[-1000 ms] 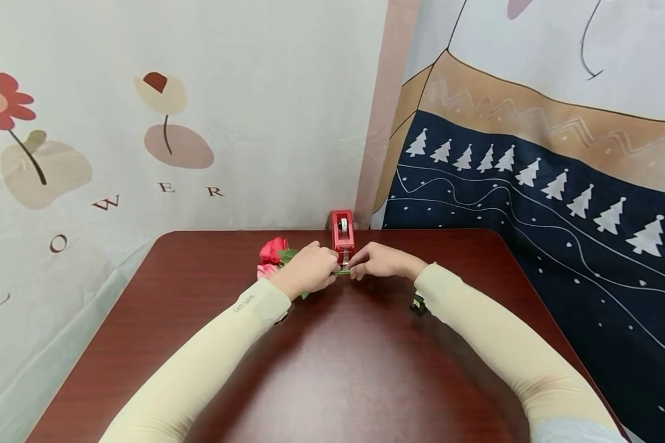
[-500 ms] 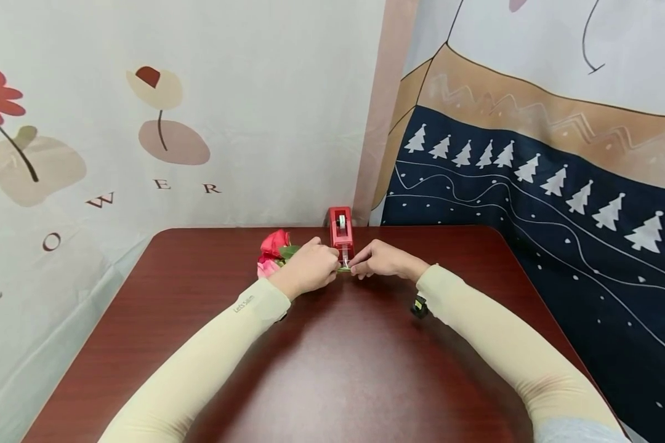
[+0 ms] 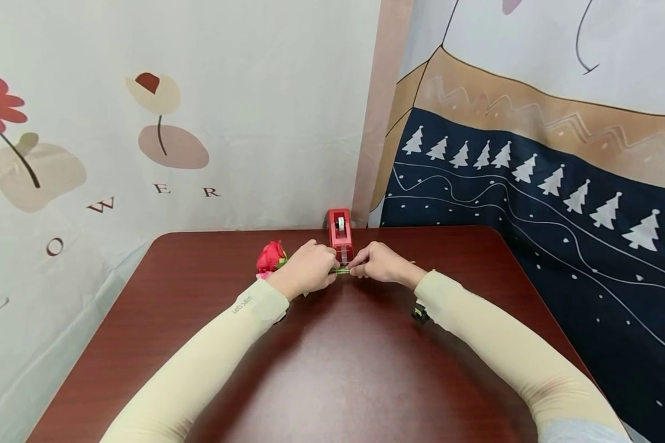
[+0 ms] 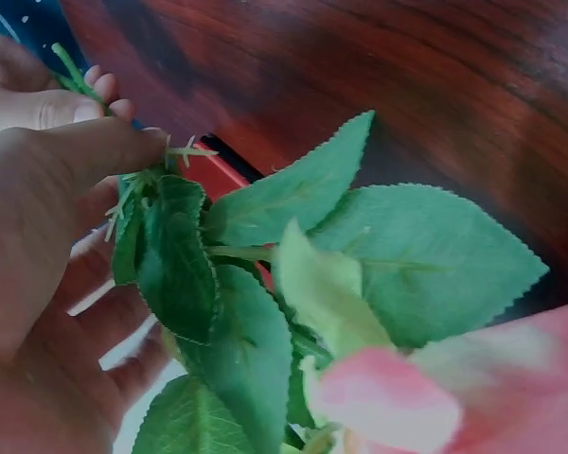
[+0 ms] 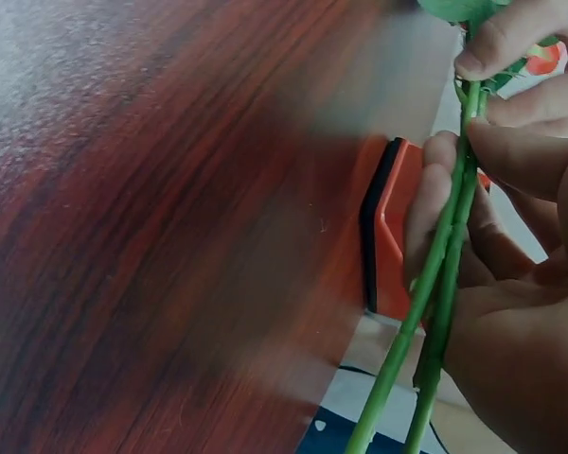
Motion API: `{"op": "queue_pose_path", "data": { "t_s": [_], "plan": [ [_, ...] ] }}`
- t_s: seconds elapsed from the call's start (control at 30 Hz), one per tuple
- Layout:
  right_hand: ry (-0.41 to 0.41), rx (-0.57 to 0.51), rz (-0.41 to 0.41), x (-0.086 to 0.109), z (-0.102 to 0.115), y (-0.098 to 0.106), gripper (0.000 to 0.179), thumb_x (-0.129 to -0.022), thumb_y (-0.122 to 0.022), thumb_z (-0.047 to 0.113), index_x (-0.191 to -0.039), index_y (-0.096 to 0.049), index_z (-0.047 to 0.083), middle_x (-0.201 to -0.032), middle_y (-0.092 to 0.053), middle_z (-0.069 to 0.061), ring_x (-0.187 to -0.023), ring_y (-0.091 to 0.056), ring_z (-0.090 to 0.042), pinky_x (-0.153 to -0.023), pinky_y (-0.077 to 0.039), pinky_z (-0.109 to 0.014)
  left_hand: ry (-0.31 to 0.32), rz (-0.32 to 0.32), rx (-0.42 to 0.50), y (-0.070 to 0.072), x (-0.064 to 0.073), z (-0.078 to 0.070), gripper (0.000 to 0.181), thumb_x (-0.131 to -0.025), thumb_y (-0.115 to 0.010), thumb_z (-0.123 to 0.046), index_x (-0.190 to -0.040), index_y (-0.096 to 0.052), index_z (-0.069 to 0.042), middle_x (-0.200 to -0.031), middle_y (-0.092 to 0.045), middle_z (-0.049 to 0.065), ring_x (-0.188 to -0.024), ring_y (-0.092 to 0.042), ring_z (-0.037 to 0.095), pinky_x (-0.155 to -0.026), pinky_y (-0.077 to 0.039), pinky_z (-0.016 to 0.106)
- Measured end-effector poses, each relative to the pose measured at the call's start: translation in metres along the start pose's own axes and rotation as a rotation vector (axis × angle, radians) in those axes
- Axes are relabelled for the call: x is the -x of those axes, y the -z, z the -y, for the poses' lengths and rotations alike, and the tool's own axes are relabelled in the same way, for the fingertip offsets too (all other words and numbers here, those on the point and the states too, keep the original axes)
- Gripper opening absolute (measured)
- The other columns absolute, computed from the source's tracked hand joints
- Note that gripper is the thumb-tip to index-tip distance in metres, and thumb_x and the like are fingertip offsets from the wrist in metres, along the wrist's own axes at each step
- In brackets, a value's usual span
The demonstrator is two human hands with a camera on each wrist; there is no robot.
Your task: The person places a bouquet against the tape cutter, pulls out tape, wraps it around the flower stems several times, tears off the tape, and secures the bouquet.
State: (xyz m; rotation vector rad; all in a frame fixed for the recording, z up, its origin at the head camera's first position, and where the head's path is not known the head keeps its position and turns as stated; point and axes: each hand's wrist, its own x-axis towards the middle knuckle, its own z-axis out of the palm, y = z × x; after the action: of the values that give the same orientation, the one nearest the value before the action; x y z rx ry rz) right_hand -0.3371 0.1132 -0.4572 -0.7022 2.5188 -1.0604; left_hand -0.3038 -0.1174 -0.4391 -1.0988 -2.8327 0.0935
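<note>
My left hand [image 3: 309, 269] grips a small bunch of artificial flowers by the stems, just below the leaves [image 4: 426, 255]. A red rose [image 3: 270, 256] pokes out to the left of that hand, and a pink flower [image 4: 388, 402] fills the lower right of the left wrist view. Close beside it, my right hand [image 3: 381, 263] pinches the two green stems [image 5: 377, 402] between thumb and fingers. The stems run side by side along the right palm. Directly behind the gap between both hands stands a red tape dispenser [image 3: 341, 241] with clear tape at its front.
The brown wooden table [image 3: 343, 369] reaches back to a pale printed curtain [image 3: 277, 123]. On the right hangs a dark blue cloth [image 3: 476, 197] with white trees. The dispenser stands near the table's back edge.
The flowers have turned, and less of the pink one shows now. More green stem shows between the hands, and a stem end now peeks past the right wrist. Both hands stay nearly in place.
</note>
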Motion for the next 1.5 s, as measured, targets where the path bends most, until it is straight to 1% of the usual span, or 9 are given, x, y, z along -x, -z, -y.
{"op": "queue_pose_path", "data": {
  "t_s": [0.23, 0.4, 0.5, 0.63, 0.93, 1.13, 1.27, 1.37, 1.5],
  "plan": [
    [0.083, 0.09, -0.068, 0.005, 0.001, -0.004, 0.014, -0.099, -0.08, 0.01, -0.108, -0.09, 0.015, -0.105, -0.084, -0.002, -0.09, -0.069, -0.014, -0.084, -0.058, -0.032, 0.065, 0.076, 0.107, 0.003, -0.004, 0.0, 0.012, -0.1, -0.082, -0.03, -0.105, -0.087, -0.019, -0.095, -0.08, 0.0, -0.088, -0.072, 0.018, -0.091, -0.055, 0.046],
    [0.145, 0.127, -0.125, 0.008, -0.001, -0.008, 0.015, -0.098, -0.082, 0.01, -0.109, -0.09, 0.016, -0.099, -0.084, 0.001, -0.09, -0.07, -0.012, -0.089, -0.06, -0.035, 0.104, 0.146, 0.263, 0.006, -0.01, 0.004, 0.014, -0.105, -0.077, -0.028, -0.109, -0.087, -0.021, -0.091, -0.08, -0.006, -0.079, -0.066, 0.015, -0.088, -0.058, 0.039],
    [0.192, 0.149, -0.17, 0.009, -0.003, -0.012, 0.015, -0.097, -0.083, 0.009, -0.108, -0.09, 0.015, -0.098, -0.084, 0.001, -0.091, -0.071, -0.01, -0.088, -0.061, -0.034, 0.121, 0.189, 0.34, 0.006, -0.014, 0.008, 0.016, -0.107, -0.074, -0.027, -0.105, -0.087, -0.019, -0.084, -0.076, -0.007, -0.075, -0.063, 0.013, -0.082, -0.057, 0.035],
    [0.223, 0.155, -0.21, 0.01, -0.005, -0.017, 0.014, -0.098, -0.082, 0.008, -0.108, -0.09, 0.014, -0.101, -0.085, 0.0, -0.092, -0.073, -0.011, -0.087, -0.062, -0.033, 0.105, 0.224, 0.367, 0.005, -0.017, 0.012, 0.018, -0.107, -0.073, -0.023, -0.098, -0.086, -0.015, -0.073, -0.071, -0.006, -0.069, -0.061, 0.01, -0.077, -0.054, 0.032],
    [0.153, 0.135, -0.233, 0.013, -0.005, -0.02, 0.013, -0.098, -0.084, 0.012, -0.109, -0.09, 0.015, -0.105, -0.085, -0.003, -0.094, -0.073, -0.015, -0.089, -0.062, -0.037, 0.054, 0.143, 0.241, 0.003, -0.015, 0.007, 0.018, -0.105, -0.075, -0.022, -0.093, -0.087, -0.015, -0.077, -0.074, -0.005, -0.073, -0.06, 0.014, -0.081, -0.058, 0.035],
    [0.158, 0.178, -0.193, 0.01, -0.005, -0.018, 0.015, -0.099, -0.082, 0.014, -0.113, -0.088, 0.012, -0.11, -0.085, -0.005, -0.101, -0.075, -0.017, -0.097, -0.063, -0.042, 0.015, 0.065, 0.101, 0.001, -0.011, 0.002, 0.018, -0.105, -0.076, -0.022, -0.09, -0.085, -0.016, -0.091, -0.081, 0.0, -0.086, -0.075, 0.019, -0.095, -0.058, 0.045],
    [0.16, 0.208, -0.143, 0.008, -0.003, -0.015, 0.02, -0.104, -0.075, 0.017, -0.119, -0.086, 0.011, -0.116, -0.085, -0.007, -0.103, -0.076, -0.017, -0.101, -0.063, -0.044, -0.001, 0.019, 0.029, -0.001, -0.008, 0.001, 0.017, -0.104, -0.076, -0.021, -0.09, -0.085, -0.017, -0.095, -0.083, 0.001, -0.094, -0.078, 0.023, -0.092, -0.055, 0.046],
    [0.137, 0.225, -0.102, 0.006, -0.002, -0.01, 0.024, -0.106, -0.069, 0.02, -0.122, -0.086, 0.012, -0.115, -0.085, -0.005, -0.097, -0.073, -0.015, -0.098, -0.063, -0.04, -0.023, -0.007, -0.02, -0.002, -0.007, 0.001, 0.015, -0.103, -0.076, -0.021, -0.092, -0.085, -0.016, -0.095, -0.082, 0.002, -0.095, -0.077, 0.025, -0.088, -0.053, 0.044],
    [0.093, 0.229, -0.032, 0.001, -0.001, -0.001, 0.025, -0.107, -0.067, 0.021, -0.118, -0.086, 0.011, -0.102, -0.085, -0.004, -0.083, -0.067, -0.014, -0.082, -0.06, -0.033, -0.056, -0.048, -0.088, -0.002, -0.006, -0.001, 0.014, -0.104, -0.075, -0.021, -0.095, -0.085, -0.016, -0.097, -0.082, 0.003, -0.097, -0.075, 0.025, -0.086, -0.049, 0.041]
  ]
}}
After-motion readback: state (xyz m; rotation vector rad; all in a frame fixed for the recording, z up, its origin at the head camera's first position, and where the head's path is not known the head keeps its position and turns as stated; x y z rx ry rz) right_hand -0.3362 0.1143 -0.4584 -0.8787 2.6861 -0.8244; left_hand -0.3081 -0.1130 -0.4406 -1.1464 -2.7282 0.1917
